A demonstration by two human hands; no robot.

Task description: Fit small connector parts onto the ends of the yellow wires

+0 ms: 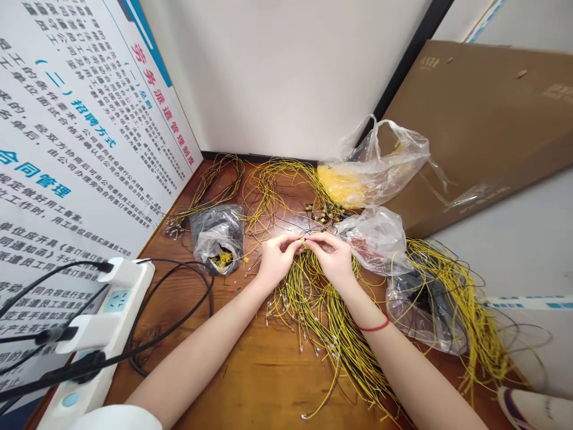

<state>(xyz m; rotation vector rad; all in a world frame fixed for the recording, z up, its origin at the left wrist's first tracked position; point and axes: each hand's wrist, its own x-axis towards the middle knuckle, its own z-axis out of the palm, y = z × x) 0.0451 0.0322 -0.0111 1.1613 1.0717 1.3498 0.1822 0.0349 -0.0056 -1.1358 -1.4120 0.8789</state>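
My left hand (pixel 278 258) and my right hand (pixel 332 255) meet at the middle of the table, fingertips pinched close together. Between them is a small yellow piece (pixel 303 240), mostly covered by the fingers, with dark wire near it. Below the hands spreads a large bundle of yellow and black wires (pixel 340 325), many with small shiny metal ends. Just beyond my fingers lie several small black-and-yellow connectors (pixel 329 213) on wires. Left of my left hand, an open plastic bag (pixel 219 233) holds small yellow pieces.
A clear bag of yellow pieces (pixel 344 185) stands at the back, with another clear bag (pixel 378 239) before it. More wires (pixel 465 304) and a dark bag (pixel 425 307) lie right. A power strip (pixel 107 334) with black cables stands left; a cardboard sheet (pixel 487 119) leans at right.
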